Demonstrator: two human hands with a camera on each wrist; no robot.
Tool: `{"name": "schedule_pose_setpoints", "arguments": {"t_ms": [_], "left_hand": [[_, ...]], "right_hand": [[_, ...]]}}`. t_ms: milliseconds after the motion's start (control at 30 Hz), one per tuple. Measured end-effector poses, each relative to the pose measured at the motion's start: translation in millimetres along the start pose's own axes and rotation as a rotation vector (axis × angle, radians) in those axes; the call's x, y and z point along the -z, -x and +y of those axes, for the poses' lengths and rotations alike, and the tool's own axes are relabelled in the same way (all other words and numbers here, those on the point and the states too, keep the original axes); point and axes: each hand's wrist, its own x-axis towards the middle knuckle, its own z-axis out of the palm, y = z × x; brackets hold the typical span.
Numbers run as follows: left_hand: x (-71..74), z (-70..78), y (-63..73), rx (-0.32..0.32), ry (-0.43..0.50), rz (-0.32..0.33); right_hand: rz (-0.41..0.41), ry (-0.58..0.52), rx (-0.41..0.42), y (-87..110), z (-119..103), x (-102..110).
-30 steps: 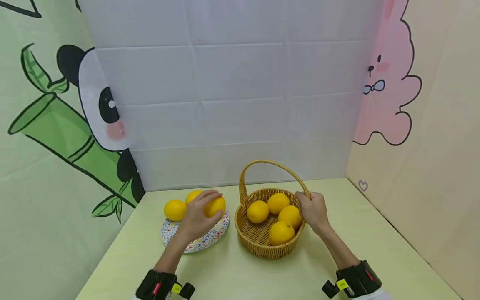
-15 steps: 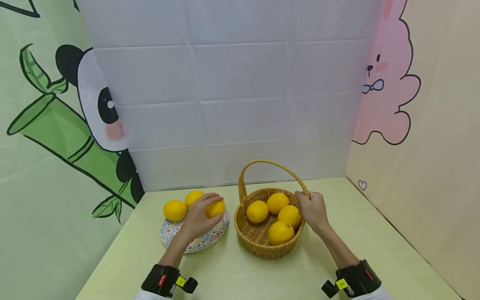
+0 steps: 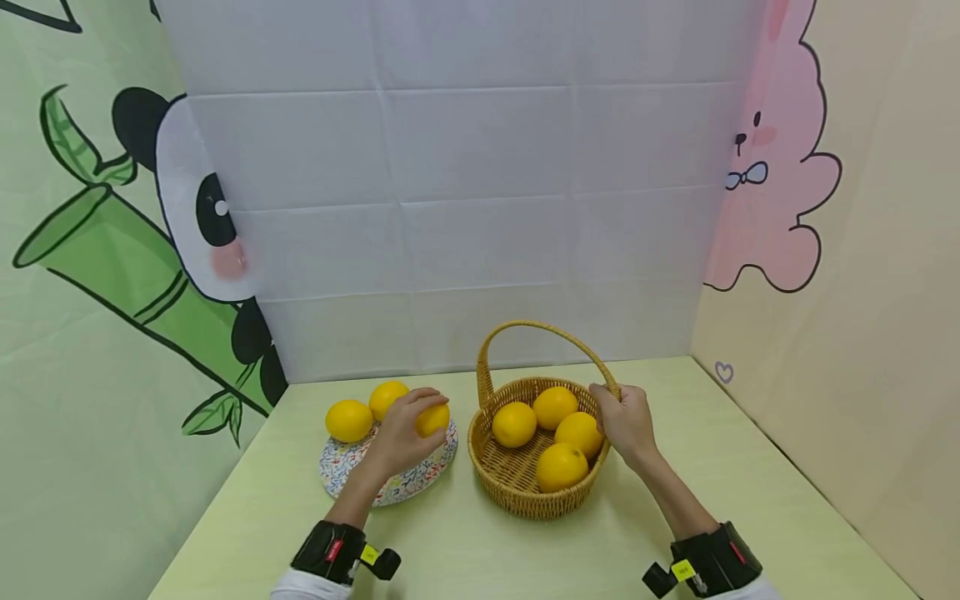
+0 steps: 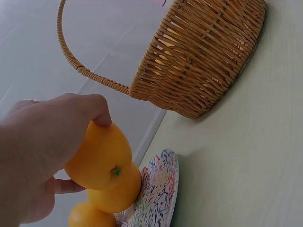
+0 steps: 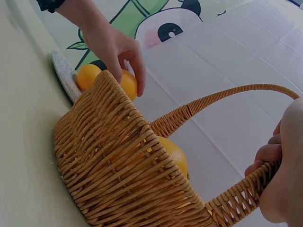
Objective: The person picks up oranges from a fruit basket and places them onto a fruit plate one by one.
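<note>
My left hand (image 3: 405,433) grips an orange (image 4: 102,158) over the right side of the patterned plate (image 3: 420,479). In the left wrist view, the green stem spot of this orange faces the camera, with fingertips curled over its top. Two more oranges, a left one (image 3: 349,421) and a back one (image 3: 387,397), rest on the plate beside the hand. My right hand (image 3: 628,425) holds the wicker basket (image 3: 525,500) by the lower right end of its arched handle (image 3: 543,325). Several oranges (image 3: 562,467) lie inside the basket, mostly hidden by its wall in both wrist views.
Plate and basket stand side by side on a pale table (image 3: 465,558), a narrow gap between them. A white cloth backdrop (image 3: 480,208) closes off the back. Printed panels with a panda (image 3: 202,217) and a pink bear (image 3: 780,183) flank the table.
My left wrist has shifted slightly forward and right, and the hand has turned so its fingers cover more of the held orange. My right hand and the basket stay in place.
</note>
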Motion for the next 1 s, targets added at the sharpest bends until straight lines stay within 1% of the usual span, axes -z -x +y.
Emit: {"name": "schedule_pose_setpoints", "arguments": {"t_ms": [233,400,700,800,1000], "left_hand": [[-6.4,-3.5,-1.3,-0.018,-0.055,-0.018],[-11.0,-4.0,-1.9,-0.017,-0.079,-0.039],[-14.9,-4.9,-4.5,-0.023,-0.110,-0.089],[-16.7,-6.0,-3.9,-0.015,-0.121,-0.101],[-19.1,-5.3,-2.7,-0.022,-0.120,-0.130]], "right_hand": [[0.003,0.004,-0.004,0.1,0,0],[0.001,0.003,-0.011,0.4,0,0],[0.006,0.012,-0.008,0.1,-1,0],[0.004,0.010,-0.012,-0.1,-1,0],[0.004,0.015,-0.005,0.0,0,0]]}}
